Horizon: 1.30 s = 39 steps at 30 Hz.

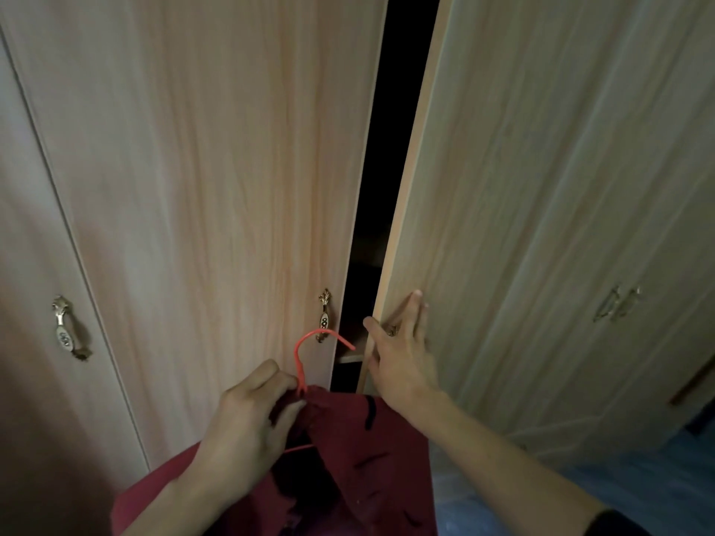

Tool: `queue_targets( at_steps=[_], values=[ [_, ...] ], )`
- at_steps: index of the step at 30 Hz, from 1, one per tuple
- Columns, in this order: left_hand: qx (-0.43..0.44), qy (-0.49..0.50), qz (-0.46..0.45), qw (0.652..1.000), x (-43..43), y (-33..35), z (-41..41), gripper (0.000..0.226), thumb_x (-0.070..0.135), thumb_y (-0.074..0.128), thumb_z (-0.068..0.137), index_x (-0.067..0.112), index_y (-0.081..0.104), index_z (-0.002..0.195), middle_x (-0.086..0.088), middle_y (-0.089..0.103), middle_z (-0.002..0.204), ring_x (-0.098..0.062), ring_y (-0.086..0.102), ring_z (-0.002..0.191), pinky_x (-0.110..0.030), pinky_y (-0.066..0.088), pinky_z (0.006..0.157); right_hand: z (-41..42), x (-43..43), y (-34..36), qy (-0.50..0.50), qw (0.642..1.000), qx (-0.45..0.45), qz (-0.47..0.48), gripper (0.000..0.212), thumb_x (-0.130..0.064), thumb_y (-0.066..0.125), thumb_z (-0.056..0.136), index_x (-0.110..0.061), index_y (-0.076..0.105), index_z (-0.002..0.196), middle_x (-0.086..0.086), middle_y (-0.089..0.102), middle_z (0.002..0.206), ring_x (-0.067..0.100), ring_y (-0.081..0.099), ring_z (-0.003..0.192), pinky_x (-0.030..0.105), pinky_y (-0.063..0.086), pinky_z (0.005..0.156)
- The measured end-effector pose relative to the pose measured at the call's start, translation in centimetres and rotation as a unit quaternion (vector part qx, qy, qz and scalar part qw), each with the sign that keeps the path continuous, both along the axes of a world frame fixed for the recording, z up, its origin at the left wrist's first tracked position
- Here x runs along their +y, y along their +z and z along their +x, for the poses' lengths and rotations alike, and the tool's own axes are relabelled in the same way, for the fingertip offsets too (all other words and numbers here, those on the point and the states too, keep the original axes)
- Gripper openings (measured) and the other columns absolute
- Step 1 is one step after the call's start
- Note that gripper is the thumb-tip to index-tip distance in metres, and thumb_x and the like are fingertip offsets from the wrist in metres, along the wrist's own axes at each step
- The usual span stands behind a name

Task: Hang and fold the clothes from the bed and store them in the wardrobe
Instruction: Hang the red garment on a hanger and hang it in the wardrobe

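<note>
Left hand [247, 423]: fingers curled, pinching the neck of a thin red plastic clothes hanger [300, 365] just below its hook; the hook stands upright in front of the wardrobe. A dark red fabric garment with black markings [371, 450] hangs bunched on the hanger, directly under both forearms, outside the wardrobe. Right hand [402, 353]: fingers straight and flat against the face of the pale wood-grain right-hand wardrobe door [522, 226], thumb spread wide at the door's free edge; it grips nothing. A black cuff [615, 524] shows at that wrist. This door stands ajar. The adjoining pale wood-grain left-hand door [216, 187] is closed and carries an ornate brass handle [324, 318] just above the hanger hook. Between the two doors, a narrow dark wardrobe interior [371, 187]: one light wooden shelf edge [350, 357] is visible low in the gap; contents cannot be made out. A second brass handle [67, 334] sits on the panel further left. Blue floor covering [638, 477] lies at lower right
</note>
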State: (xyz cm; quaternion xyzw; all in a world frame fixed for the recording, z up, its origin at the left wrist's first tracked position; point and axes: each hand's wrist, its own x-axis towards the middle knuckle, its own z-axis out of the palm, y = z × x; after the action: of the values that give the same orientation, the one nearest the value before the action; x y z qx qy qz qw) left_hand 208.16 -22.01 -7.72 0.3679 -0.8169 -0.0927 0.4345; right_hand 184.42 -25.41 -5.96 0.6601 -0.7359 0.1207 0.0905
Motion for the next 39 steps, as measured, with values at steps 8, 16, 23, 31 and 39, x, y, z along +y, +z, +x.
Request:
queue_targets(
  at_steps=[8, 16, 23, 31, 39],
  values=[
    [-0.028, -0.016, -0.029, 0.999, 3.7, 1.4, -1.1, 0.007, 0.026, 0.066, 0.085, 0.022, 0.061, 0.086, 0.018, 0.044, 0.083, 0.0, 0.048, 0.065, -0.009, 0.037, 0.061, -2.6, 5.0, 0.2, 0.048, 0.998, 0.009, -0.039, 0.052, -0.022, 0.058, 0.094, -0.037, 0.036, 0.139, 0.026, -0.041, 0.15, 0.045, -0.028, 0.143, 0.051, 0.031, 0.115],
    [-0.079, -0.016, -0.063, 0.995, 8.8, 3.8, -3.5, 0.017, 0.036, 0.056, 0.087, 0.02, 0.062, 0.087, 0.014, 0.046, 0.082, -0.005, 0.051, 0.065, -0.021, 0.043, 0.061, -6.0, 12.8, -0.2, 0.033, 0.997, -0.017, -0.062, 0.056, -0.02, 0.063, 0.088, -0.034, 0.041, 0.137, 0.018, -0.033, 0.157, 0.044, -0.016, 0.148, 0.053, 0.032, 0.113],
    [-0.092, -0.037, -0.059, 0.993, 12.5, 3.6, -7.1, 0.018, 0.038, 0.055, 0.087, 0.021, 0.061, 0.086, 0.016, 0.044, 0.082, -0.007, 0.051, 0.064, -0.02, 0.041, 0.06, -9.4, 18.4, -0.3, -0.022, 0.998, -0.026, -0.059, 0.062, -0.016, 0.065, 0.083, -0.034, 0.04, 0.137, 0.019, -0.019, 0.161, 0.044, -0.012, 0.149, 0.056, 0.032, 0.113],
    [-0.071, -0.073, -0.042, 0.994, 14.6, 2.5, -11.3, 0.018, 0.036, 0.058, 0.084, 0.018, 0.06, 0.083, 0.01, 0.046, 0.08, -0.009, 0.048, 0.065, -0.02, 0.038, 0.06, -14.7, 23.5, -1.2, -0.097, 0.992, -0.037, -0.074, 0.06, -0.023, 0.067, 0.084, -0.027, 0.04, 0.138, 0.019, -0.016, 0.162, 0.039, -0.005, 0.151, 0.052, 0.04, 0.109],
    [-0.067, -0.136, -0.041, 0.988, 12.7, 2.7, -17.5, 0.014, 0.025, 0.07, 0.079, 0.019, 0.057, 0.08, 0.01, 0.045, 0.079, -0.008, 0.047, 0.067, -0.023, 0.039, 0.061, -19.6, 26.0, -0.6, -0.202, 0.976, -0.054, -0.059, 0.057, -0.028, 0.059, 0.087, -0.027, 0.034, 0.139, 0.02, -0.017, 0.16, 0.039, -0.002, 0.15, 0.052, 0.046, 0.101]
  ],
)
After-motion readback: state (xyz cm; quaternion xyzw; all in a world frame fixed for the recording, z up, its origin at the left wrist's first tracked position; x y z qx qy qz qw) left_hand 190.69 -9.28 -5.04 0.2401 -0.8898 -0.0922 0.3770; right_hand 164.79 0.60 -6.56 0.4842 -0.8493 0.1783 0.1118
